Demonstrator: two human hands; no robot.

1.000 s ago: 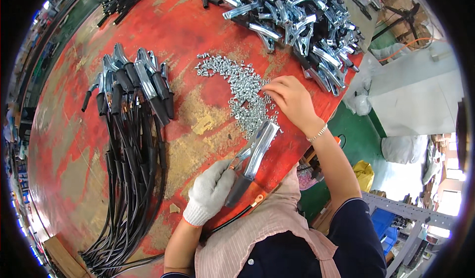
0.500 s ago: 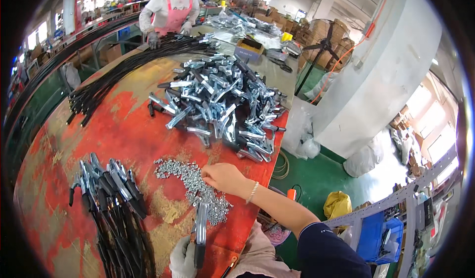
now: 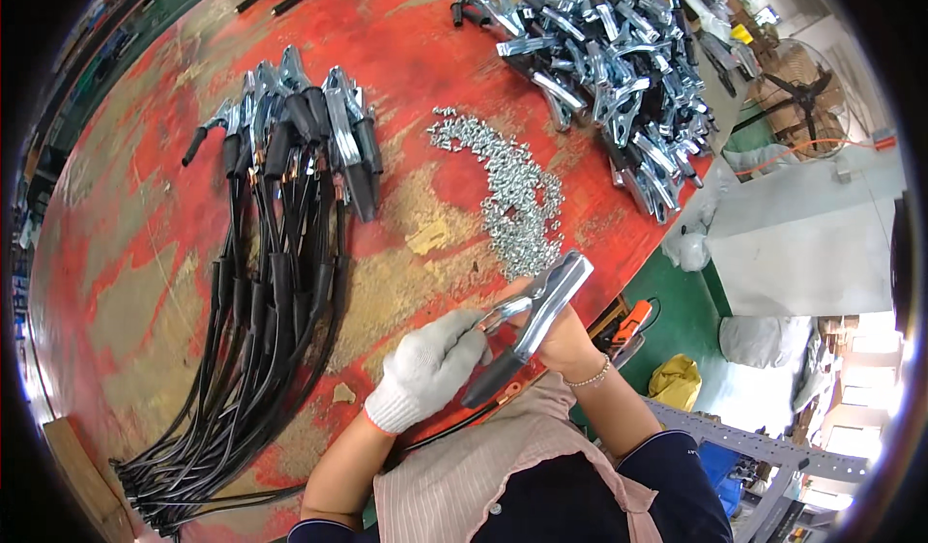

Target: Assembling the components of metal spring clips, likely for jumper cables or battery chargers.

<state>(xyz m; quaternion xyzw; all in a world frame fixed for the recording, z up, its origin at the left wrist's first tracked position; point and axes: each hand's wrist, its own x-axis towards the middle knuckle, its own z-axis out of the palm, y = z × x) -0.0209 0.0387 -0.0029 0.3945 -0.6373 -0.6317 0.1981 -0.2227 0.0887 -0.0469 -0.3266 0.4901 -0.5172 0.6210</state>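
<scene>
My left hand (image 3: 425, 364), in a white knit glove, is closed on a metal spring clamp (image 3: 556, 301) with a black handle sleeve. The clamp is tilted over the table's near edge, jaws up and to the right. My bare right hand (image 3: 568, 348), a bracelet at its wrist, is closed behind the clamp, its fingertips partly hidden. Whether it pinches a small part cannot be seen. Just beyond lies a long pile of small silvery fasteners (image 3: 522, 200). A black cable end with a copper lug (image 3: 508, 392) lies below the clamp, by my lap.
Left on the worn red table (image 3: 145, 205) lies a bundle of black cables (image 3: 275, 301) with clamps at its far end. A large heap of spring clamps (image 3: 619, 69) sits at the far right. Beyond the right edge are an orange-handled tool (image 3: 633, 321), a yellow bag (image 3: 675, 381) and a fan (image 3: 797, 98).
My right hand has left the fastener pile and come to the clamp. The left hand has raised and tilted the clamp. The view has swung downward and turned; the co-worker is out of view.
</scene>
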